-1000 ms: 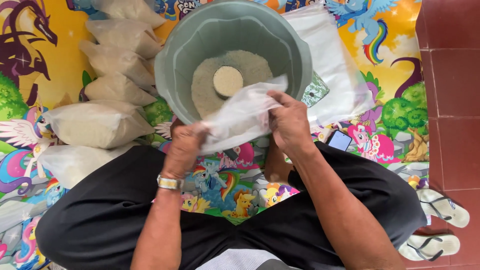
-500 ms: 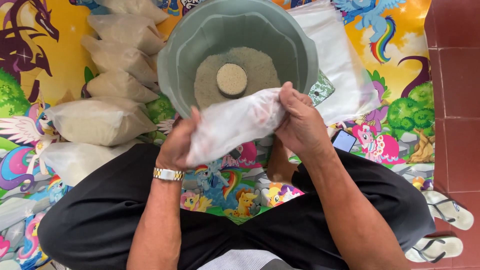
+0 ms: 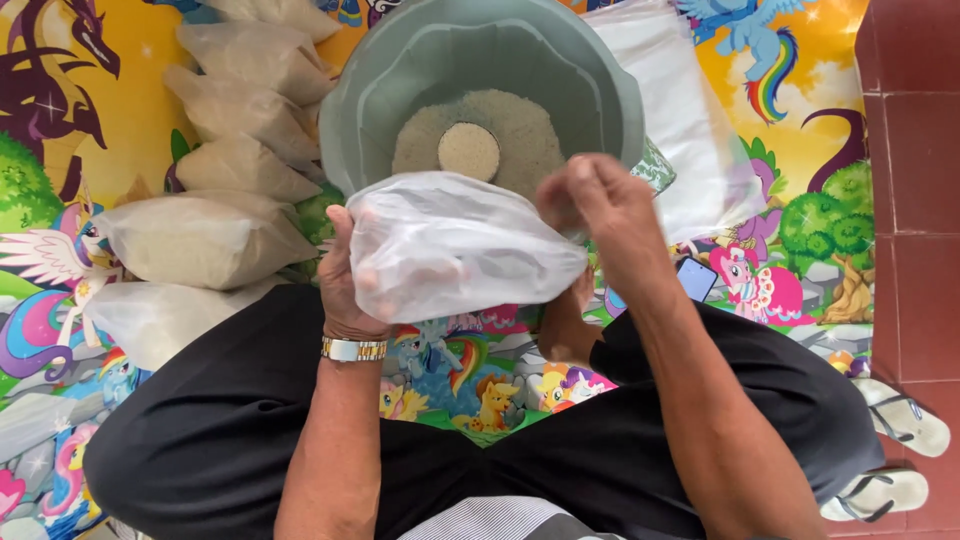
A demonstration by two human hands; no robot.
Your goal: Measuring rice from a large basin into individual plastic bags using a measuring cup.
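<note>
Closest to the camera are the person's crossed legs in black trousers (image 3: 230,440), with both forearms reaching forward over them. The left hand (image 3: 345,275), above a metal wristwatch (image 3: 353,349), is closed on the left end of an empty clear plastic bag (image 3: 455,245), its fingers partly tucked behind the film. The right hand (image 3: 598,205) is raised at the bag's right end with the fingers bunched together, pinching the plastic near its upper edge. The bag hangs between the two hands, held in the air above the lap and just in front of the basin; it looks milky and see-through, crinkled, slightly puffed out and with nothing inside. Under the legs lies a bright cartoon mat (image 3: 790,200) spread on the floor. Just beyond the bag stands a grey-green plastic basin (image 3: 370,100) holding a heap of pale grain (image 3: 520,130), with a small round cup (image 3: 468,151) sunk into the middle of it, filled level. To the left of the basin a row of filled bags (image 3: 205,240) of the same grain lies on the mat. To the right of the basin lies a stack of flat empty bags (image 3: 680,130), and farther right, on red floor tiles (image 3: 920,150), a pair of sandals (image 3: 895,450).
</note>
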